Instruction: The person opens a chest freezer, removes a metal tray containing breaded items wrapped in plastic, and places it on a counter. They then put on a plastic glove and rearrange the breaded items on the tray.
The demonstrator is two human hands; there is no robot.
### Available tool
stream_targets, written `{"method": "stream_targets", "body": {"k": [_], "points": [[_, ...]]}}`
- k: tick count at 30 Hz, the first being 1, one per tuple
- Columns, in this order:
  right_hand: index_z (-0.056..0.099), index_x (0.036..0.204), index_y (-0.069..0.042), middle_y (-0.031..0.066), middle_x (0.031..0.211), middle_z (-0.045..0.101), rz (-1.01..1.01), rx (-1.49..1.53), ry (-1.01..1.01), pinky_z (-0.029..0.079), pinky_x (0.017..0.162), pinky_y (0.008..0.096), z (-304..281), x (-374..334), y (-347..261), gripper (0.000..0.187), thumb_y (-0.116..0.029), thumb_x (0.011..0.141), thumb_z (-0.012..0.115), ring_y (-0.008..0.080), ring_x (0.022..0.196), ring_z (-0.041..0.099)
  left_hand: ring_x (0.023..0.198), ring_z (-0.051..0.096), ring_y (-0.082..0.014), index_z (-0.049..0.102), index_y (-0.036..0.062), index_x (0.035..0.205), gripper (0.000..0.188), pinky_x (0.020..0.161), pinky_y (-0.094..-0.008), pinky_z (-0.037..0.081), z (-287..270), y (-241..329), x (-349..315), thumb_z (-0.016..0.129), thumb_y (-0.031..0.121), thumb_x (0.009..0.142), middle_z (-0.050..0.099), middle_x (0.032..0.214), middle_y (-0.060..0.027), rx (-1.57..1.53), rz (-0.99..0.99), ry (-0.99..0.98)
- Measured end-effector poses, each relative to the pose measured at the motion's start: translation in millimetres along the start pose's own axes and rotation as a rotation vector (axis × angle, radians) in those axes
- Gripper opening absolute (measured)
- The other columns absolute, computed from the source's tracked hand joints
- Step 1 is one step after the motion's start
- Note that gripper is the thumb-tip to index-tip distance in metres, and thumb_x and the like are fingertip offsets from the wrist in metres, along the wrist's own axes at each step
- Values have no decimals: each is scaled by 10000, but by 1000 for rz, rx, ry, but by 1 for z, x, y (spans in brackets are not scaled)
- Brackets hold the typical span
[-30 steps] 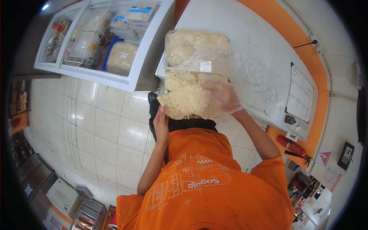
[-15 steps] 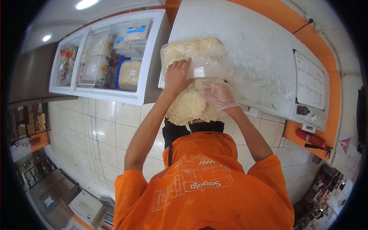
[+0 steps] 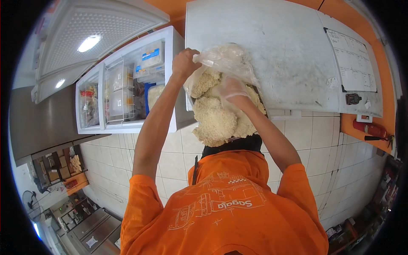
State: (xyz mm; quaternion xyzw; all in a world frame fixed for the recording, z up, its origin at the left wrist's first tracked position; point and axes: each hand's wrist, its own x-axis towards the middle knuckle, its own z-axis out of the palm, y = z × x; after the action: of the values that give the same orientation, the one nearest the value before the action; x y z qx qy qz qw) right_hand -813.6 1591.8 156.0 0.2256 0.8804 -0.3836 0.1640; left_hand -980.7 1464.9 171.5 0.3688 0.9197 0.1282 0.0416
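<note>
My bare left hand (image 3: 185,63) is closed on the edge of a clear plastic sheet (image 3: 223,59), holding it raised over the far part of a tray. Beneath and in front of the sheet lie flat pieces of food coated in pale crumbs (image 3: 214,121), heaped up to the tray's near edge. A thin clear glove covers my right hand (image 3: 233,90), which reaches in among the crumb-coated pieces under the lifted sheet. Its fingers are hidden by the plastic, so what they touch or hold does not show. The tray (image 3: 264,106) shows only as a narrow dark rim.
The tray rests on a white freezer lid (image 3: 293,55), its near end overhanging toward my body. At left an open chest freezer (image 3: 170,102) holds plastic tubs (image 3: 152,59) and a wire basket (image 3: 120,87). A whiteboard (image 3: 352,59) lies at the right.
My left hand has gone from resting flat on the sheet to gripping and lifting its edge at the left. My right hand has moved inward under it. More of the coated pieces shows.
</note>
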Motion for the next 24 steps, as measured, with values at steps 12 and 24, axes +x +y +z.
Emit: {"method": "stream_targets", "body": {"k": [12,24], "points": [[580,1086,-137,50,973,581,421,1856,185,515,723,372,79,87,16,196,-169,905,647,203,884,549,984,648,-316,690,123,1095,424,872,-423,516,24,-43,20,681,412,785,679,1056,-133,-47,176,-281],[561,1129,-55,59,1004,582,417,1214,-15,503,671,228,8,18,48,240,-193,939,606,174,788,543,853,664,-323,710,54,940,385,767,-437,526,52,-53,32,654,409,802,674,887,-157,-5,340,-169]]}}
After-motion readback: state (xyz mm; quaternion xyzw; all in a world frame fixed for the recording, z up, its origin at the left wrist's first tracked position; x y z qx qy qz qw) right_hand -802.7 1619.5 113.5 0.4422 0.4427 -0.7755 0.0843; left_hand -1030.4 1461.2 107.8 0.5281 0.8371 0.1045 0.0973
